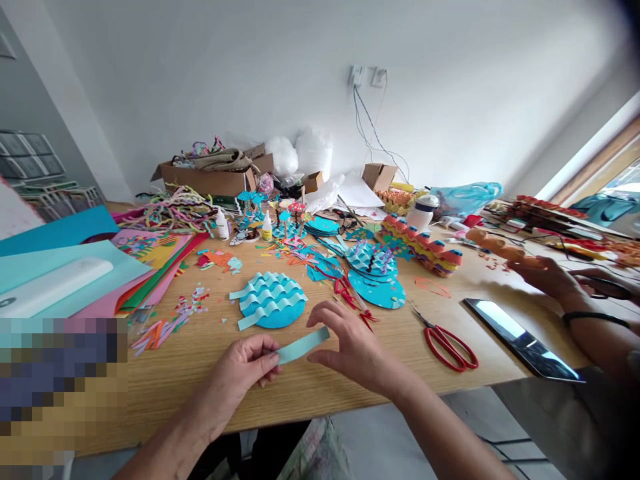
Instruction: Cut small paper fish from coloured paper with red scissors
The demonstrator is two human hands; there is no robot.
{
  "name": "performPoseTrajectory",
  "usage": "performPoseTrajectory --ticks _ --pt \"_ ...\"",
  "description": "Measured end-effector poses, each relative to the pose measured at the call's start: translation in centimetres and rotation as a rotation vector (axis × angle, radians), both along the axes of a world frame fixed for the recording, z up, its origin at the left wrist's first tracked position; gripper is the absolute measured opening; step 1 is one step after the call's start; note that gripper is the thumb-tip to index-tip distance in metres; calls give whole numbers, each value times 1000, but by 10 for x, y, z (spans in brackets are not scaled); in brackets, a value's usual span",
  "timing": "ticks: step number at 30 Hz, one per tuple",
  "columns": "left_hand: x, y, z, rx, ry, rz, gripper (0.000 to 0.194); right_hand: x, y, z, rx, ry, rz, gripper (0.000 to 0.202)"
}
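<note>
Near the table's front edge, my left hand (253,363) pinches one end of a pale turquoise paper strip (303,346). The strip's free end points up and to the right, between the spread thumb and fingers of my right hand (350,343). That hand is open around the strip's end; whether a fingertip touches it is hard to tell. Just beyond lies a blue paper disc (280,317) with several wavy pale strips across it, some ends sticking out past its left edge.
Red-handled scissors (453,347) and a tablet (520,337) lie to the right. Beside them a co-worker's hands (545,277) hold an orange egg-carton piece (500,248). Coloured paper sheets (95,267) are stacked left; glue bottles (267,227) and more decorated discs (377,290) stand farther back.
</note>
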State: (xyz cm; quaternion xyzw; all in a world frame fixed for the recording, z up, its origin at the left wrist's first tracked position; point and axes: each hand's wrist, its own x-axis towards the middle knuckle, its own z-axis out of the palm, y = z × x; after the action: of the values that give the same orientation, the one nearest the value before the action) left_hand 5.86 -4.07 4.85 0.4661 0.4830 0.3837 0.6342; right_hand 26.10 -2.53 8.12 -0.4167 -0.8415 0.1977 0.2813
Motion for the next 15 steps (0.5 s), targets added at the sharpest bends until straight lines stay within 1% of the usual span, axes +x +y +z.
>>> performPoseTrajectory --ticks 1,2,4,5,8,11,15 --pt "0 -3 1 -24 -50 16 25 0 -6 1 83 -28 14 33" --pt "1 -6 2 -50 -95 23 27 1 -12 1 159 -54 23 30" --pt "3 -14 3 -100 -167 20 29 3 -23 -3 320 -101 16 22" --pt "4 -18 4 -122 -194 14 30 4 -29 -6 405 -123 2 22" --pt "8 -28 1 -175 -260 -9 28 9 -44 -15 622 -174 -45 30" --pt "12 -34 -4 -212 -292 -35 27 13 -54 -21 735 -203 -92 29" --pt "14 -37 -7 -211 -273 -42 28 11 -55 -24 772 -188 -121 23"
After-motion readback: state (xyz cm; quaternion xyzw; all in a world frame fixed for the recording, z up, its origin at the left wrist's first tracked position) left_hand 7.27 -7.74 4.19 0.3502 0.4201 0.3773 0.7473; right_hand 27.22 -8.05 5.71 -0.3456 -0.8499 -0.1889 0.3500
